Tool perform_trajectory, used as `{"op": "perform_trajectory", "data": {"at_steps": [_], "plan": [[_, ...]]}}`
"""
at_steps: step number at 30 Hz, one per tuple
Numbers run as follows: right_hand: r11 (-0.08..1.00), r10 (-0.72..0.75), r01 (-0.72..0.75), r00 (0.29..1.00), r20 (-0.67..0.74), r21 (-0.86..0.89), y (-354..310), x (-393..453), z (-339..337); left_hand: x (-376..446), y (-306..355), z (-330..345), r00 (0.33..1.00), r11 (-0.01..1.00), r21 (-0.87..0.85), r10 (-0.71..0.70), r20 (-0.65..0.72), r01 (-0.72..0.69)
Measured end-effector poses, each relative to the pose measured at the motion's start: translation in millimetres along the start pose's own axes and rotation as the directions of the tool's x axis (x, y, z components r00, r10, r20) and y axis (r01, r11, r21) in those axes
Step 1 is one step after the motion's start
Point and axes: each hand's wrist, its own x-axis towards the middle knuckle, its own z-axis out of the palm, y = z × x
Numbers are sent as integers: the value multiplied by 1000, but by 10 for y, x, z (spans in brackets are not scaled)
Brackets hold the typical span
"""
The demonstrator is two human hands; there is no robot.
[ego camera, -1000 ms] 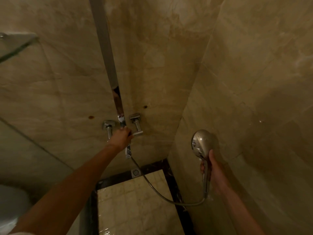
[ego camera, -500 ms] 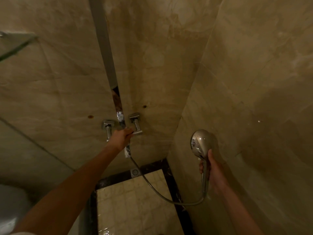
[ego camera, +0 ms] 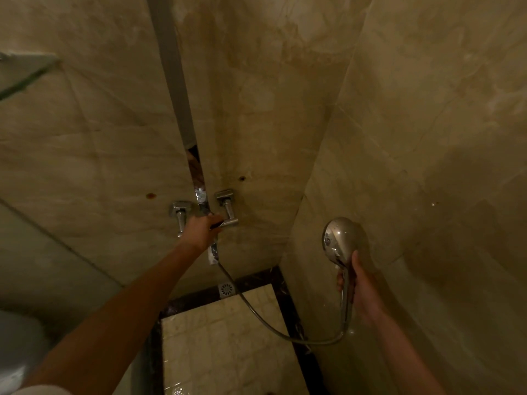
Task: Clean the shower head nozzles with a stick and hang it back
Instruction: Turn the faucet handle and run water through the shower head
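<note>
Low at the right, shower head [ego camera: 339, 238] held upright by its handle in right hand [ego camera: 360, 289], fingers curled round it, close to the side wall. Metal hose [ego camera: 256, 315] looping down and left to mixer tap [ego camera: 225, 222]. Left hand [ego camera: 201, 230] well apart, gripping the tap body.

Right hand [ego camera: 363, 292] grips shower head [ego camera: 338, 238] — left hand [ego camera: 201, 230] grips tap [ego camera: 225, 222].

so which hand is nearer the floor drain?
Left. The left hand grips the faucet directly above the floor drain; the right hand holds the shower head further right.
</note>
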Motion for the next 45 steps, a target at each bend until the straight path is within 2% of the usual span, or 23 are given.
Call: {"op": "perform_trajectory", "data": {"at_steps": [5, 13, 24, 31, 37, 45], "plan": [[1000, 5, -5, 1000, 4, 12, -8, -36, 14, 20, -3, 4, 999, 999, -4, -37, 9, 37], [1000, 6, -6, 1000, 1, -11, -27, -48, -2, -26, -31, 122, 987, 978, -142, -158, -34, 151], [1000, -4, 4, 1000, -11, -17, -8, -70, 57, -48, -41, 114, 988, 974, -186, -141, -58, 128], [1000, -2, 1, 1000, -6, -15, -15, -106, 182, -74, -26, 90, 993, 985, -159, -84, -80, 71], [999, -9, 9, 1000, -2, -41, -44, -167, 274, -155, 21, 224, 997, 994, 76, 82, 10, -83], [999, 41, -41, 999, 12, -29, -28, -205, 320, -81, 21, 91, 993, 990, 115, 67, 102, -79]]}}
